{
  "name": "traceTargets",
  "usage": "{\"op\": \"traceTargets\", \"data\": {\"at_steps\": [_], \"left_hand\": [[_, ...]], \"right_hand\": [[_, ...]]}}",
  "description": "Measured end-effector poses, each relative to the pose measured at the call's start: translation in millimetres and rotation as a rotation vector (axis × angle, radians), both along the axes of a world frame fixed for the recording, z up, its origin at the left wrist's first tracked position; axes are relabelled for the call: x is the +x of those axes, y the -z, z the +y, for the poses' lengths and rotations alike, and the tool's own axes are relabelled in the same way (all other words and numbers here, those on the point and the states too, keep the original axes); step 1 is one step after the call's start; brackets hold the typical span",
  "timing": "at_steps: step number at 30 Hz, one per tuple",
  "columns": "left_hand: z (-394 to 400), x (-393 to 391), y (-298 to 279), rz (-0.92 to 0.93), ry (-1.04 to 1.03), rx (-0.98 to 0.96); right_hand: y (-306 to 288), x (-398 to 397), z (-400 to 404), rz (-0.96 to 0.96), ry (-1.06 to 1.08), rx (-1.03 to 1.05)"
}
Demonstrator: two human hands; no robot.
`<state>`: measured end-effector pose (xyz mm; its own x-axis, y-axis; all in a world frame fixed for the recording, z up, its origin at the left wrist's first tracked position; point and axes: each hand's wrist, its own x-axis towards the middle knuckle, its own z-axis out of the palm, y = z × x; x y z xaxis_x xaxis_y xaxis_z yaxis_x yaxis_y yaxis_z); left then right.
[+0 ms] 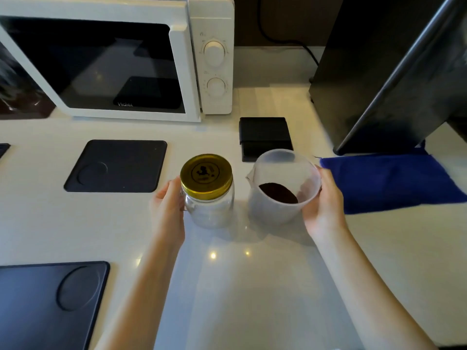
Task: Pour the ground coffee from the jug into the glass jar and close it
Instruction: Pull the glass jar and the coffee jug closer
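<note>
A clear glass jar (209, 210) stands upright on the white counter, with a gold screw lid (206, 176) on top of it. My left hand (168, 207) wraps the jar's left side. To its right stands a translucent plastic jug (275, 210), spout pointing left toward the jar. Dark ground coffee (278, 193) lies in the bottom of the jug. My right hand (322, 205) grips the jug's right side at the rim. Jar and jug stand close together without touching.
A white microwave (121, 59) stands at the back left. A small black scale (265, 137) sits just behind the jug. A blue cloth (389, 183) lies to the right, under a tall black appliance (384, 72). Dark mats (116, 165) (50, 304) lie to the left.
</note>
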<state>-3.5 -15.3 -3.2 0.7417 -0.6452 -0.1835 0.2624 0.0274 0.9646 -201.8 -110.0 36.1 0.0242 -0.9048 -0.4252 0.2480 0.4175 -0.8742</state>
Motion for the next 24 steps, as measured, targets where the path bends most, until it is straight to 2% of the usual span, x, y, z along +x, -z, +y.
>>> {"op": "traceTargets", "data": {"at_steps": [7,17,19,24], "left_hand": [[42.2,-22.0,2.3,0.073,-0.014,-0.017],[56.4,-34.7,10.8,0.084,0.030,-0.045],[58.1,-35.6,11.7,0.084,0.030,-0.046],[61.2,-38.4,14.1,0.096,0.005,-0.047]], "right_hand": [[17.7,-14.0,36.4,0.080,-0.017,0.018],[28.2,-23.9,47.2,0.071,0.007,0.004],[29.9,-27.9,45.8,0.103,-0.009,-0.086],[22.3,-45.1,37.1,0.256,-0.128,-0.468]]}}
